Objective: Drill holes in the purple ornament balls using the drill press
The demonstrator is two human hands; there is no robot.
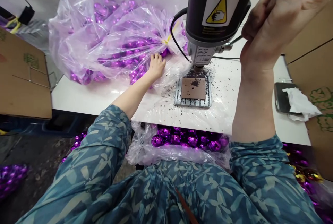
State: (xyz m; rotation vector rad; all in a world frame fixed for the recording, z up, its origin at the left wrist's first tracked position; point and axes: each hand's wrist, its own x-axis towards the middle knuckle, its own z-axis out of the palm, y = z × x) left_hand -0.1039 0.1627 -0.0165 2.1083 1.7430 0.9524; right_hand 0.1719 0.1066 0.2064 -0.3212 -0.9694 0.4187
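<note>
My right hand [281, 19] is raised high beside the drill press [218, 9], its fingers closed around a lever. The lever's thin rod [236, 40] runs from my fist into the side of the machine; the grip itself is hidden. My left hand [156, 66] rests on a clear plastic bag [111, 40] of shiny purple balls, just below the bag's yellow tie [167, 40]. Its fingers are slightly bent and a little apart. Under the drill chuck lies a brown square plate [194, 88] with a small hole, on the slotted metal base [206, 104].
Dark shavings are scattered over the white table [223, 109]. Faceted purple balls [192, 140] lie in a plastic-lined container at my lap. Cardboard boxes [23, 75] flank the table. A dark tray-like object [281, 95] with crumpled white tissue [299, 102] sits at right.
</note>
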